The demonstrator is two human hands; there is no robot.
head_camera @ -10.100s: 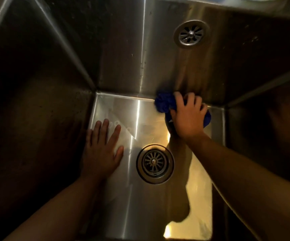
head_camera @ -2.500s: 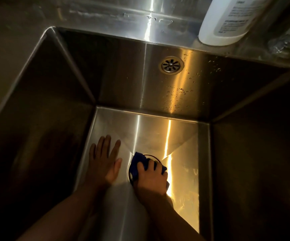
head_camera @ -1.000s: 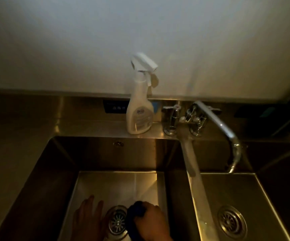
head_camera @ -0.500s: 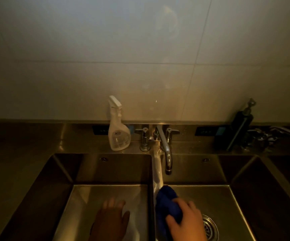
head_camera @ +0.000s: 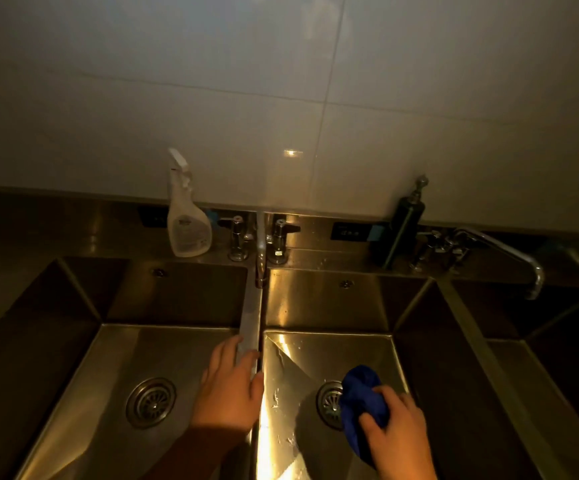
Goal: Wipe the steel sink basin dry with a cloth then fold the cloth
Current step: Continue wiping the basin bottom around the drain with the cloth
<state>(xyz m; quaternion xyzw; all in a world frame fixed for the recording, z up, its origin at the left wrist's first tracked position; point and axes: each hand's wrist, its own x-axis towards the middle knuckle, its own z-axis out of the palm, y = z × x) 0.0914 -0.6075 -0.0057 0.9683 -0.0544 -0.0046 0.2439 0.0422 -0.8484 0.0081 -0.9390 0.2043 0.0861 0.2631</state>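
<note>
Two steel basins lie side by side below me. My right hand (head_camera: pixel 399 438) grips a bunched blue cloth (head_camera: pixel 362 401) over the middle basin (head_camera: pixel 333 355), just above and right of its round drain (head_camera: pixel 329 403). Water streaks glint on that basin's floor at the left. My left hand (head_camera: pixel 229 386) rests open on the steel divider (head_camera: pixel 250 313) between the left basin (head_camera: pixel 163 344) and the middle one, fingers spread over its edge.
A white spray bottle (head_camera: pixel 186 216) stands on the back ledge beside the tap (head_camera: pixel 260 251) above the divider. A dark pump dispenser (head_camera: pixel 402 223) and a second tap (head_camera: pixel 499 254) sit further right. A third basin (head_camera: pixel 558 341) lies at the right edge.
My right hand has carried the cloth from the divider rightward over the middle basin's drain. My left hand has come up from the left basin's floor onto the divider.
</note>
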